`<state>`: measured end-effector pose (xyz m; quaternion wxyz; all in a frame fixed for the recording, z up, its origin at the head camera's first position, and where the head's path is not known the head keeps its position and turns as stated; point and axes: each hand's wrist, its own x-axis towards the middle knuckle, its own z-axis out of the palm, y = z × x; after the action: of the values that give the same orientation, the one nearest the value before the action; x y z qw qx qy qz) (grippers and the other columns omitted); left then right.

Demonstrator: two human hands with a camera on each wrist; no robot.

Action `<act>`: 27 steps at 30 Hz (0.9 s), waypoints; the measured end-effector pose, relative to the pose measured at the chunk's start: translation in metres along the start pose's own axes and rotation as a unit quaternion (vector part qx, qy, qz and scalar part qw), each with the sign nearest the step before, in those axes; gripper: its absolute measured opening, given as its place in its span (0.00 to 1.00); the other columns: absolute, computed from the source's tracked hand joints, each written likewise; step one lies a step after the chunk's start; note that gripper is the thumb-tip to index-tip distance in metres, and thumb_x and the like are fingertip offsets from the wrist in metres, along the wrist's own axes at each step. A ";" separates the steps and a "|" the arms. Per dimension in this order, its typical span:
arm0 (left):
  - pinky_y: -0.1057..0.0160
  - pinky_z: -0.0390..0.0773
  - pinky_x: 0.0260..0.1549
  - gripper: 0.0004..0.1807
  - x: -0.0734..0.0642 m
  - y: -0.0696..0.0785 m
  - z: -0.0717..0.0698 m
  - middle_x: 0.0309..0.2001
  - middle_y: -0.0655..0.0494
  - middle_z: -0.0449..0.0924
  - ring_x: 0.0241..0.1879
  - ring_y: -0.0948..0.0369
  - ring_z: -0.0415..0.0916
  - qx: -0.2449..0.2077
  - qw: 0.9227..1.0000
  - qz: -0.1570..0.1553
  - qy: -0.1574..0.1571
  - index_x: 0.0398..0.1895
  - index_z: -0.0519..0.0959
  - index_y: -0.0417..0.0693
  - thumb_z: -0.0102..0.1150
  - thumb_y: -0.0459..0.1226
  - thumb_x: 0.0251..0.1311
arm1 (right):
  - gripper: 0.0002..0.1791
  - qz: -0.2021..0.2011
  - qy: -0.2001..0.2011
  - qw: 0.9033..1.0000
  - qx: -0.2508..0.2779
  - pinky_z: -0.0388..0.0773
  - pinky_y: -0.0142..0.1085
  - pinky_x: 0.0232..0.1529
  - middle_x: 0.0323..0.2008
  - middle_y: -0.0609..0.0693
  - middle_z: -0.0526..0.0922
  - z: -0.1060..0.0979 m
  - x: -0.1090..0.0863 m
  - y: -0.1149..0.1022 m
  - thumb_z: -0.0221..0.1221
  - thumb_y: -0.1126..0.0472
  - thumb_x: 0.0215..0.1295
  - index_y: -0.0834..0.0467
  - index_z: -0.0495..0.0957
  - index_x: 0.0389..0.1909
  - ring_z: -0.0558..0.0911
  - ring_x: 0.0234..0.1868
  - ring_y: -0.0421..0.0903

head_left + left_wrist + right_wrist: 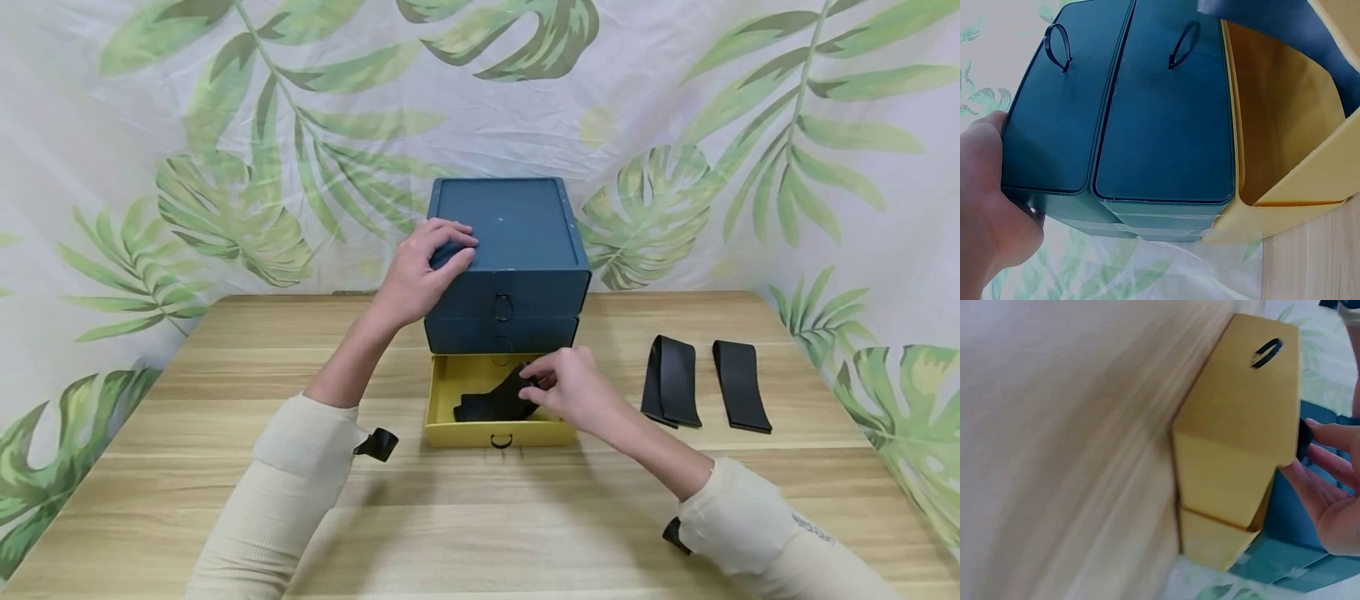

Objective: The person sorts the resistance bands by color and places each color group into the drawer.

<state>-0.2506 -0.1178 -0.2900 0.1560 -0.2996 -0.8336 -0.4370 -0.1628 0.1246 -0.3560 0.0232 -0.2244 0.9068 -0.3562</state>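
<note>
A stack of two blue drawers [501, 292] stands over a pulled-out yellow drawer [450, 433]. My left hand [423, 271] rests on the top of the stack at its left edge, fingers gently bent. With thumb and fingertips, my right hand [573, 387] pinches one end of a black, flat, bendy strip [491, 406]. The strip's other end lies down inside the yellow drawer, bent at an angle. From the left wrist, the strip [1285, 28] hangs across the drawer's opening. In the right wrist view, the drawer's front wall hides most of it.
Right of the drawers, two more black folded strips lie on the wooden table: a nearer one [671, 383] and one farther right [741, 387]. Each drawer front carries a small black loop pull [502, 442]. A leaf-patterned cloth [360, 125] hangs behind the table.
</note>
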 end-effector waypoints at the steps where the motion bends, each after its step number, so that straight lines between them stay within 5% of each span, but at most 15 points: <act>1: 0.45 0.64 0.71 0.14 0.000 0.000 0.000 0.63 0.41 0.77 0.67 0.46 0.69 0.000 1.000 0.000 0.000 0.53 0.83 0.35 0.56 0.36 0.76 | 0.11 0.000 0.001 1.000 0.005 0.84 0.32 0.33 0.39 0.56 0.90 -0.001 -0.001 0.005 0.72 0.67 0.63 0.65 0.89 0.45 0.87 0.31 0.43; 11: 0.45 0.63 0.71 0.14 0.000 0.002 -0.001 0.63 0.40 0.76 0.68 0.46 0.68 -0.004 1.000 -0.004 -0.005 0.53 0.83 0.34 0.56 0.35 0.76 | 0.09 0.011 0.017 1.000 0.012 0.86 0.35 0.34 0.36 0.57 0.90 -0.001 0.004 0.029 0.71 0.69 0.62 0.67 0.89 0.43 0.88 0.32 0.46; 20: 0.45 0.63 0.71 0.14 -0.001 0.000 0.000 0.64 0.40 0.76 0.68 0.45 0.68 -0.003 1.000 -0.008 -0.004 0.53 0.83 0.34 0.55 0.35 0.76 | 0.15 0.045 -0.075 0.993 -0.074 0.82 0.32 0.31 0.38 0.54 0.90 -0.003 0.007 0.013 0.71 0.63 0.65 0.65 0.88 0.50 0.83 0.26 0.39; 24: 0.45 0.63 0.71 0.14 -0.001 0.000 0.000 0.63 0.41 0.76 0.68 0.46 0.68 -0.001 1.000 -0.006 -0.004 0.54 0.83 0.34 0.55 0.35 0.76 | 0.11 0.037 -0.099 0.991 -0.081 0.80 0.32 0.28 0.41 0.56 0.89 -0.006 0.008 0.009 0.70 0.64 0.66 0.65 0.89 0.46 0.81 0.21 0.39; 27: 0.45 0.64 0.71 0.14 0.000 0.001 0.000 0.64 0.41 0.76 0.68 0.46 0.68 0.002 1.000 -0.005 -0.004 0.54 0.83 0.35 0.55 0.36 0.76 | 0.09 0.023 -0.101 0.992 -0.066 0.83 0.34 0.32 0.40 0.55 0.90 -0.013 0.006 0.009 0.70 0.64 0.66 0.64 0.90 0.42 0.85 0.26 0.41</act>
<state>-0.2498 -0.1176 -0.2893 0.1509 -0.2975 -0.8365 -0.4348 -0.1748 0.1364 -0.3515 0.1077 -0.2394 0.9262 -0.2707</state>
